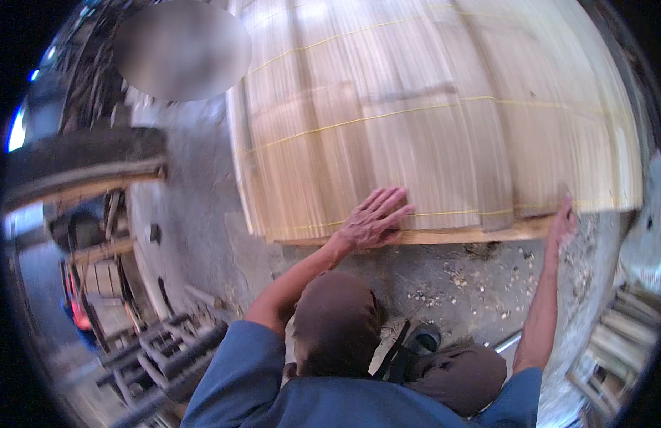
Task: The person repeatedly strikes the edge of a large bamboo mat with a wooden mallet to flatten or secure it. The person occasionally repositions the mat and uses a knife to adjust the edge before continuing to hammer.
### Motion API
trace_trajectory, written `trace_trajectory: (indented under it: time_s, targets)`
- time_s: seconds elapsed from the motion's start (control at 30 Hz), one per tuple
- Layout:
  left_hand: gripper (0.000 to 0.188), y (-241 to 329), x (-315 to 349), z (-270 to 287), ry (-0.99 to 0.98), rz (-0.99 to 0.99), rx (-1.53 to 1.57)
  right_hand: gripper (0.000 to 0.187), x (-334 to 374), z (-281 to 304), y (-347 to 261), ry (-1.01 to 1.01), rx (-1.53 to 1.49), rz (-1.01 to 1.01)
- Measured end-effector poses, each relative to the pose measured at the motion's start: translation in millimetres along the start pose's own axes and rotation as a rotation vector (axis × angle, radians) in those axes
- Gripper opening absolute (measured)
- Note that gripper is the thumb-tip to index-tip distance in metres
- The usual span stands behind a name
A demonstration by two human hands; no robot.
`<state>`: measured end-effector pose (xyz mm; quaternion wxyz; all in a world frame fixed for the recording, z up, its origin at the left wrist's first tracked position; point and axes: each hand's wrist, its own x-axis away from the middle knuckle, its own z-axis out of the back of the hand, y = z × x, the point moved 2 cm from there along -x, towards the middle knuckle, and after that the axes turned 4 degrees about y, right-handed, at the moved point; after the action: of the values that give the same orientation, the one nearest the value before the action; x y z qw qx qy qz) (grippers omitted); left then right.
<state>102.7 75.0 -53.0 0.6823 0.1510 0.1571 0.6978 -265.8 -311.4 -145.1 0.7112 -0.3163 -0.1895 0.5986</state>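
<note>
Blue shirt (359,403) close, wood mat (444,160) ahead

Mat over grey floor (198,207), yellow string (370,116) across. Left hand (373,221) open, flat on top by the near edge. Right hand (563,225) at that edge, toward the right corner; cannot tell if gripping. Likely stiff along the strips (302,196), floppy across, easy to snap. Best held by near corners.

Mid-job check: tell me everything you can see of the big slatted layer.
The slatted layer is broad and pale tan: many thin, wooden-looking strips side by side, running near to far, crossed by yellow cords. Darker bands streak it; its near edge is uneven, with an orange-brown board along part of it. It lies spread out, its far end cut off by the frame. The left hand rests palm-down at the near edge; the right hand is near the right corner, its grip unclear.
</note>
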Motion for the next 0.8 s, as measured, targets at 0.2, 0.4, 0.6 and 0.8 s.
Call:
trace_trajectory:
  time_s: [0.2,0.4,0.6,0.8]
  targets:
    - [0.072,43.9,54.8,-21.4,0.425,0.329,-0.038,0.097,-17.3,-1.8,13.5,-0.116,0.388,-0.129]
    - [0.066,36.3,200.2,-28.7,0.983,1.351,-0.016,0.105,-26.6,8.6,22.4,-0.101,0.209,-0.099]
    - [0.103,-99.1,267.7,-7.5,1.713,1.479,0.609,0.077,-72.1,-29.1,76.9,-0.110,-0.141,0.414]
    - [0.060,-116.0,294.8,-29.1,1.440,1.189,0.775,0.088,-21.8,-15.8,17.8,-0.051,0.167,0.216]
